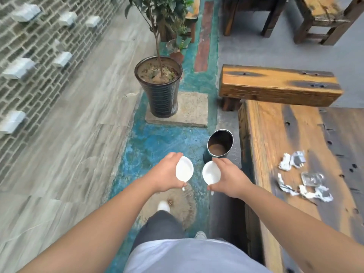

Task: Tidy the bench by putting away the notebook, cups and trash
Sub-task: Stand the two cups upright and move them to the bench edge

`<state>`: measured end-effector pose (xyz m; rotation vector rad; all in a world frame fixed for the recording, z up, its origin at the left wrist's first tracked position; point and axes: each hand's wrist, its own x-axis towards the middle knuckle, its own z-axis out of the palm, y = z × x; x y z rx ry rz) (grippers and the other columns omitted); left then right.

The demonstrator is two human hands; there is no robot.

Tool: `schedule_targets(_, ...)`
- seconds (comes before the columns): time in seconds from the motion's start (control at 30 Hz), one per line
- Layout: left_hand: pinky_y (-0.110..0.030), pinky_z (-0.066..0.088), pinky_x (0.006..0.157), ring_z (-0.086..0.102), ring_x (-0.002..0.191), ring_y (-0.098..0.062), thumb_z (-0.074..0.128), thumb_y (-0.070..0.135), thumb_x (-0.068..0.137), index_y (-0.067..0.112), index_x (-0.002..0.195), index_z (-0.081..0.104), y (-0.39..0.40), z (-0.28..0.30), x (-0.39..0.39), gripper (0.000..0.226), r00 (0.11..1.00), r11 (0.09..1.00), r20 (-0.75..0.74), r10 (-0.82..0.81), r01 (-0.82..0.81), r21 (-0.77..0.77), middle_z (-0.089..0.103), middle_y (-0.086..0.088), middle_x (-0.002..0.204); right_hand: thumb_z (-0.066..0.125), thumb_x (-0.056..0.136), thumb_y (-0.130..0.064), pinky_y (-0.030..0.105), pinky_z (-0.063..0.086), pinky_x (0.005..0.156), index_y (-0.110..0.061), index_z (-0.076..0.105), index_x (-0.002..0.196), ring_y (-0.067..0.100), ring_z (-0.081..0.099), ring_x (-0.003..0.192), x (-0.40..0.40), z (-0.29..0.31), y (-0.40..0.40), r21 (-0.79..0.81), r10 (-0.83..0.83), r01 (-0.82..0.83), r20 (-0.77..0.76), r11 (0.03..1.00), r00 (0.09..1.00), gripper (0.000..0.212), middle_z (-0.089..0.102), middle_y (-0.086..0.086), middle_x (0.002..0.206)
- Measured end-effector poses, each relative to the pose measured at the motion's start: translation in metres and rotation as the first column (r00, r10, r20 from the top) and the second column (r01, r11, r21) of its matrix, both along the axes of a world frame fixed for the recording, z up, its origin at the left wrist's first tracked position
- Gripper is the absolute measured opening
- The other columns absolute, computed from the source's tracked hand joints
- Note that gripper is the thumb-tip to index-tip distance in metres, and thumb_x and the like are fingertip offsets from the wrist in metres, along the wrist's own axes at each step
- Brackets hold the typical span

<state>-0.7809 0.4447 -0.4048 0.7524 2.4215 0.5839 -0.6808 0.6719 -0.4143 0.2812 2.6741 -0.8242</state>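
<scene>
Bin (220,143) on floor left of bench (275,146); trash (303,176) on bench; potted plant (158,85) beyond bin.

wall: grey brick (29,46) | floor: blue-painted strip (157,138) | potted plant (158,85) | wooden stool (275,83)

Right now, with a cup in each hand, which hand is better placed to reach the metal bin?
Right. The right hand with its white cup sits just below the metal bin; the left hand is farther over.
</scene>
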Motion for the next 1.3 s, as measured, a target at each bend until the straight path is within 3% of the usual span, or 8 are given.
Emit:
schedule_targets(0.27, -0.036, 0.038, 0.103, 0.039, 0.128, -0.025, 0.083, 0.044, 0.061, 0.019, 0.144, 0.03, 0.096, -0.019, -0.172, 0.102, 0.977, 0.977, -0.003, -0.214, 0.214, 0.018, 0.036, -0.004, 0.144, 0.081, 0.058, -0.052, 0.032, 0.032, 0.105, -0.019, 0.028, 0.147, 0.021, 0.038, 0.131, -0.12, -0.011, 0.061, -0.046, -0.251, 0.25, -0.007, 0.967, 0.968, 0.109, 0.035, 0.003, 0.148)
schedule_targets(0.43, -0.04, 0.041, 0.102, 0.043, 0.125, -0.027, 0.083, 0.042, 0.059, 0.015, 0.14, 0.037, 0.171, -0.012, -0.249, 0.097, 0.912, 0.911, -0.013, -0.411, 0.411, 0.02, 0.042, -0.008, 0.139, 0.083, 0.059, -0.048, 0.027, 0.028, 0.103, -0.015, 0.031, 0.146, 0.022, 0.035, 0.132, -0.163, -0.004, 0.102, -0.059, -0.466, 0.466, 0.0, 0.883, 0.885, 0.106, 0.038, 0.007, 0.146)
schedule_targets(0.53, -0.035, 0.039, 0.103, 0.043, 0.126, -0.027, 0.083, 0.041, 0.06, 0.016, 0.141, 0.036, 0.221, -0.01, -0.276, 0.096, 0.849, 0.849, -0.002, -0.528, 0.528, 0.008, 0.042, -0.01, 0.141, 0.084, 0.059, -0.048, 0.032, 0.032, 0.102, -0.017, 0.031, 0.146, 0.024, 0.038, 0.13, -0.17, -0.001, 0.124, -0.082, -0.593, 0.591, 0.004, 0.803, 0.805, 0.106, 0.038, 0.006, 0.145)
schedule_targets(0.87, -0.033, 0.036, 0.106, 0.04, 0.131, -0.027, 0.085, 0.033, 0.061, 0.014, 0.145, 0.03, 0.414, -0.032, -0.261, 0.102, 0.547, 0.546, 0.024, -0.837, 0.837, -0.027, 0.037, -0.009, 0.146, 0.08, 0.053, -0.053, 0.032, 0.034, 0.1, -0.02, 0.031, 0.145, 0.021, 0.037, 0.13, -0.135, -0.036, 0.217, -0.125, -0.896, 0.889, 0.001, 0.441, 0.445, 0.109, 0.039, 0.002, 0.145)
schedule_targets(1.0, -0.033, 0.031, 0.11, 0.035, 0.136, -0.026, 0.085, 0.036, 0.063, 0.014, 0.147, 0.027, 0.474, -0.038, -0.249, 0.104, 0.396, 0.393, 0.022, -0.918, 0.915, -0.087, 0.033, -0.008, 0.152, 0.078, 0.053, -0.055, 0.032, 0.038, 0.092, -0.023, 0.032, 0.142, 0.024, 0.043, 0.123, -0.122, -0.049, 0.248, -0.121, -0.953, 0.947, 0.023, 0.297, 0.302, 0.106, 0.042, 0.004, 0.141)
schedule_targets(1.3, -0.028, 0.035, 0.098, 0.043, 0.128, -0.024, 0.086, 0.034, 0.061, 0.017, 0.144, 0.031, 0.549, -0.05, -0.241, 0.102, 0.2, 0.198, 0.0, -0.98, 0.969, -0.148, 0.039, -0.003, 0.147, 0.078, 0.054, -0.056, 0.041, 0.04, 0.099, -0.024, 0.031, 0.142, 0.026, 0.041, 0.125, -0.117, -0.064, 0.274, -0.13, -0.987, 0.984, 0.095, 0.12, 0.133, 0.105, 0.041, 0.005, 0.142)
